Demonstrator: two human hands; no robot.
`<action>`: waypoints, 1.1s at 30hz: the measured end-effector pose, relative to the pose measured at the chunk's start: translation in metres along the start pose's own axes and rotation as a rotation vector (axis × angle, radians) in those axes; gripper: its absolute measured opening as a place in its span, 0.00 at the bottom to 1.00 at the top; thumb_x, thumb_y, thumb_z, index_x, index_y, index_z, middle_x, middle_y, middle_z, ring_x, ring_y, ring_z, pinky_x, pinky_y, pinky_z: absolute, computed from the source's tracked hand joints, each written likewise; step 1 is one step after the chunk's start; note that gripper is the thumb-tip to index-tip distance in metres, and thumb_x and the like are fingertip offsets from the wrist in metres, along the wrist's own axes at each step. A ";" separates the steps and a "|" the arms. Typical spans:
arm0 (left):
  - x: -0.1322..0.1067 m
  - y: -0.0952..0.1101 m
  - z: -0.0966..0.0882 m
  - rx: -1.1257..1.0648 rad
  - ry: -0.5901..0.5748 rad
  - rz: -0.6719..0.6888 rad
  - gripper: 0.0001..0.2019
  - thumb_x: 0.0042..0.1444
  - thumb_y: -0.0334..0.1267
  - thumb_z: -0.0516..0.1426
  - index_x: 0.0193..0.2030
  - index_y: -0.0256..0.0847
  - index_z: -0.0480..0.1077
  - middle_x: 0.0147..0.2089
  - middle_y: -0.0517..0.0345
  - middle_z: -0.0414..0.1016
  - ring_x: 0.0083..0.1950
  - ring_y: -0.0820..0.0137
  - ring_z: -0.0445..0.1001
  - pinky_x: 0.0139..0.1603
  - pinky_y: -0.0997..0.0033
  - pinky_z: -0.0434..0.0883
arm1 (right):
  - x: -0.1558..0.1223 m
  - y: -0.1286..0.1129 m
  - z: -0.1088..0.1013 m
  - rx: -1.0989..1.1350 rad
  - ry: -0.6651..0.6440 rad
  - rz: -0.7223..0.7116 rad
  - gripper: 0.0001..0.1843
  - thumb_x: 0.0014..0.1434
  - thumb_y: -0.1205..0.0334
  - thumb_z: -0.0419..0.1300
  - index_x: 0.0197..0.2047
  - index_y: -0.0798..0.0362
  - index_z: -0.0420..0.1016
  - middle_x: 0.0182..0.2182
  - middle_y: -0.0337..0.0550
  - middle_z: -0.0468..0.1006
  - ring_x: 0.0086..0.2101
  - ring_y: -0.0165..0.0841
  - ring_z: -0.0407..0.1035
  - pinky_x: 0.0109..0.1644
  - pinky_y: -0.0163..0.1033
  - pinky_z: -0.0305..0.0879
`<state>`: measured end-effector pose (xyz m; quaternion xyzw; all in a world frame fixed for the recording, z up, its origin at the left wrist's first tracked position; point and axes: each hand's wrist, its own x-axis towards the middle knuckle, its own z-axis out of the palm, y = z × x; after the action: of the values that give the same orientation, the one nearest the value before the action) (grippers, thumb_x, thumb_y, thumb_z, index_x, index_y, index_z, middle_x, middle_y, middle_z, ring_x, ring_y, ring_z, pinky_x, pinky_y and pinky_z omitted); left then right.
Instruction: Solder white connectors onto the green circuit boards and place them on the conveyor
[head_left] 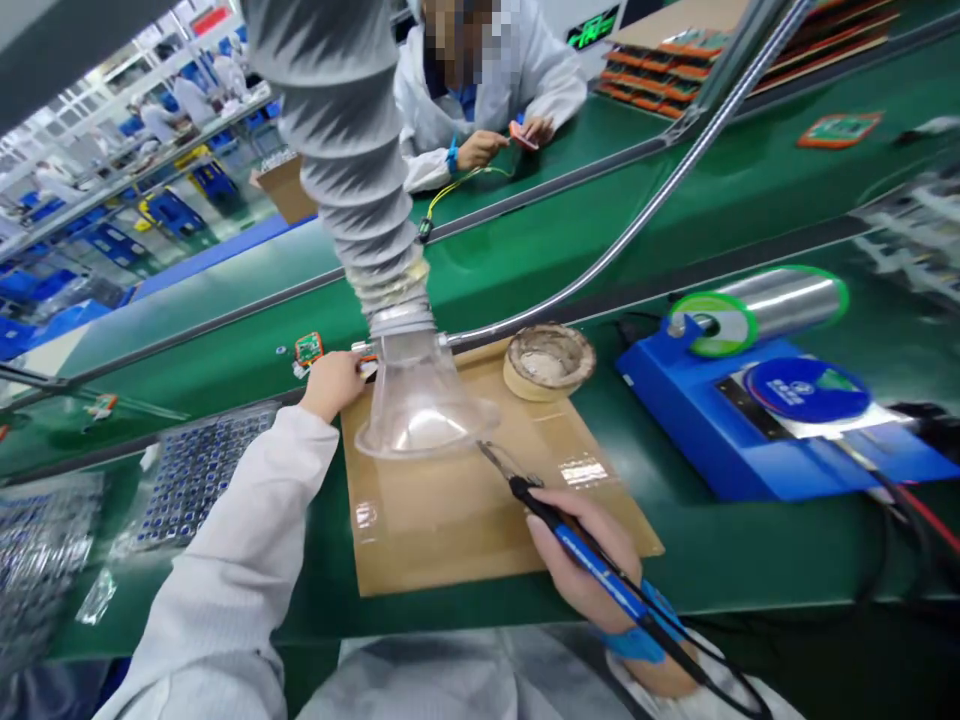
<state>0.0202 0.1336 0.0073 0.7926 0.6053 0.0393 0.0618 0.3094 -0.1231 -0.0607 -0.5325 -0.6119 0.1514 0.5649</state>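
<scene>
My right hand (574, 550) is wrapped round a blue and black soldering iron (600, 570), its thin metal tip angled up and left over the brown cardboard sheet (435, 540). A clear funnel-shaped fume hood (424, 400) hangs over the sheet, just beyond the tip. My left hand (334, 385) reaches to the sheet's far left corner, beside the hood. Its fingers look bent together against a small orange-edged piece (367, 362); the hood partly hides them, and the grip is not clear. An orange-edged circuit board (308, 348) lies just beyond that hand.
A round, stained bowl (550, 362) stands at the sheet's back right. Farther right are a blue soldering station base (697, 430) and a solder wire spool (765, 305). Trays of small parts (202, 470) lie left. A grey hose (352, 160) hangs overhead. A co-worker (487, 90) sits opposite.
</scene>
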 end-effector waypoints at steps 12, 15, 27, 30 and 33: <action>-0.179 0.024 0.047 -0.019 -0.050 0.484 0.09 0.61 0.33 0.57 0.42 0.38 0.79 0.53 0.44 0.78 0.51 0.60 0.74 0.53 0.60 0.69 | -0.017 -0.006 0.031 -0.087 -0.125 0.019 0.16 0.67 0.53 0.64 0.54 0.48 0.77 0.46 0.46 0.86 0.43 0.41 0.82 0.48 0.42 0.78; -0.194 0.006 0.037 -0.051 0.013 0.490 0.23 0.58 0.26 0.55 0.58 0.45 0.77 0.67 0.47 0.70 0.63 0.58 0.70 0.61 0.56 0.66 | -0.017 -0.006 0.047 -0.071 -0.337 -0.132 0.18 0.71 0.51 0.58 0.59 0.47 0.74 0.48 0.46 0.85 0.47 0.42 0.81 0.53 0.46 0.76; -0.239 -0.162 -0.035 0.360 0.027 -0.463 0.12 0.58 0.34 0.56 0.45 0.40 0.79 0.56 0.42 0.74 0.61 0.47 0.68 0.60 0.47 0.64 | -0.019 -0.001 0.053 -0.136 -0.509 -0.133 0.20 0.72 0.51 0.53 0.62 0.49 0.71 0.53 0.49 0.83 0.47 0.44 0.81 0.50 0.48 0.78; -0.234 -0.168 -0.038 0.321 0.002 -0.438 0.08 0.55 0.34 0.57 0.38 0.40 0.79 0.54 0.42 0.76 0.60 0.47 0.69 0.59 0.48 0.65 | -0.019 -0.002 0.052 -0.134 -0.492 -0.100 0.20 0.71 0.50 0.54 0.62 0.47 0.72 0.51 0.48 0.84 0.45 0.45 0.81 0.48 0.49 0.79; -0.231 -0.168 -0.048 0.259 0.010 -0.413 0.07 0.55 0.32 0.56 0.31 0.39 0.76 0.44 0.42 0.79 0.53 0.49 0.74 0.55 0.51 0.68 | -0.019 -0.004 0.051 -0.132 -0.497 -0.077 0.20 0.71 0.52 0.54 0.63 0.44 0.70 0.52 0.47 0.84 0.47 0.47 0.81 0.49 0.50 0.79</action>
<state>-0.2074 -0.0436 0.0330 0.6531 0.7548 -0.0480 -0.0365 0.2602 -0.1195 -0.0836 -0.4909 -0.7602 0.2159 0.3666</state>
